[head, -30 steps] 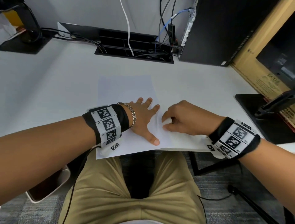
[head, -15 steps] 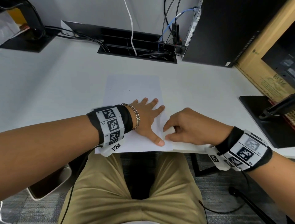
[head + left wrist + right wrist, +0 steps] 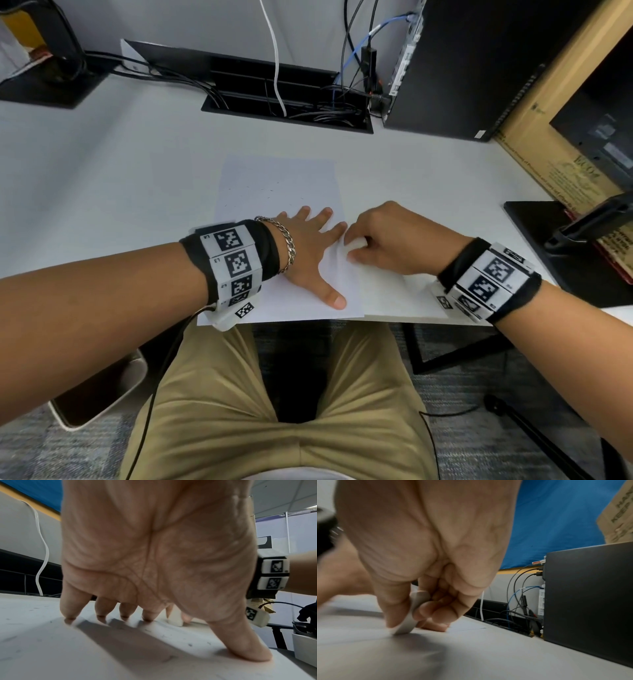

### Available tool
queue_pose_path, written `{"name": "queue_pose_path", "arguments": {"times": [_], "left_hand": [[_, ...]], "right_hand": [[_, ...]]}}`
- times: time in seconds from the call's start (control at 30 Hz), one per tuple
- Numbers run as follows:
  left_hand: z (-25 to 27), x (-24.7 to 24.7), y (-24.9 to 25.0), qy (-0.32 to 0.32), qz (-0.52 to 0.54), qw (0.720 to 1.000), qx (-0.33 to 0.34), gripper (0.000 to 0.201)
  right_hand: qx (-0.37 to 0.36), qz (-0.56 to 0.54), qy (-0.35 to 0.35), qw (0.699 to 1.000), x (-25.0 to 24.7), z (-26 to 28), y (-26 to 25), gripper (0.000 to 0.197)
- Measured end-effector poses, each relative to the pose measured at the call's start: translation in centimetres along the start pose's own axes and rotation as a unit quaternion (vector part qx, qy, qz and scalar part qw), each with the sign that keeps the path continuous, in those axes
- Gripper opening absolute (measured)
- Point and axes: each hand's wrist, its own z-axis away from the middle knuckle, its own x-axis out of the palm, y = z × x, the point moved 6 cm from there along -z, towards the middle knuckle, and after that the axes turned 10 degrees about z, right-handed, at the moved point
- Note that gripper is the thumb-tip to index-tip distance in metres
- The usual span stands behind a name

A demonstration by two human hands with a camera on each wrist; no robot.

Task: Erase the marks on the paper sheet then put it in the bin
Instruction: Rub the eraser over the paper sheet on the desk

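A white paper sheet [image 3: 277, 185] lies on the white desk [image 3: 102, 164] in front of me, with a few faint short marks [image 3: 267, 196] across its middle. My left hand [image 3: 308, 250] lies flat on the sheet's near half, fingers spread and straight; the left wrist view shows its fingertips [image 3: 101, 616] pressing the paper [image 3: 85, 649]. My right hand [image 3: 387, 240] pinches a small white eraser [image 3: 354, 245] between thumb and curled fingers. The eraser [image 3: 412, 615] stands with its lower end on the paper [image 3: 351, 622], just right of my left index finger.
A black cable tray [image 3: 287, 99] full of wires runs along the desk's back. A black computer case [image 3: 479, 68] stands back right, next to a cardboard box [image 3: 548, 137]. A black stand base [image 3: 565, 246] sits at right. On the floor at left is a light-rimmed container [image 3: 99, 394].
My right hand with the eraser slid toward me along the sheet's right edge, then back away from me. My left hand has stayed flat on the paper.
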Motion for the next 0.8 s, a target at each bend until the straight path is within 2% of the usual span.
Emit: {"name": "queue_pose_path", "arguments": {"times": [0.07, 0.23, 0.4, 0.57, 0.7, 0.8], "left_hand": [[0.0, 0.0, 0.0, -0.002, 0.003, 1.0, -0.001, 0.143], [0.0, 0.0, 0.1, -0.004, -0.001, 1.0, -0.01, 0.143], [0.1, -0.2, 0.2, -0.005, -0.005, 1.0, -0.008, 0.143], [-0.1, 0.0, -0.1, 0.003, 0.0, 1.0, -0.011, 0.144], [0.0, -0.4, 0.0, 0.011, -0.015, 1.0, -0.007, 0.144], [0.0, -0.4, -0.1, 0.012, -0.02, 1.0, -0.015, 0.147]], "right_hand": [[0.01, 0.005, 0.001, 1.0, 0.1, 0.1, 0.0, 0.034], [-0.046, -0.012, -0.045, 0.998, 0.9, 2.2, -1.8, 0.031], [0.015, 0.006, 0.01, 1.0, -0.1, 0.2, -0.2, 0.031], [-0.032, -0.017, -0.032, 0.999, 0.9, 1.8, -2.0, 0.026], [0.029, -0.004, 0.005, 1.0, 0.3, 0.3, -0.6, 0.032], [0.005, -0.002, -0.005, 1.0, 0.7, 0.6, -1.7, 0.024]]}}
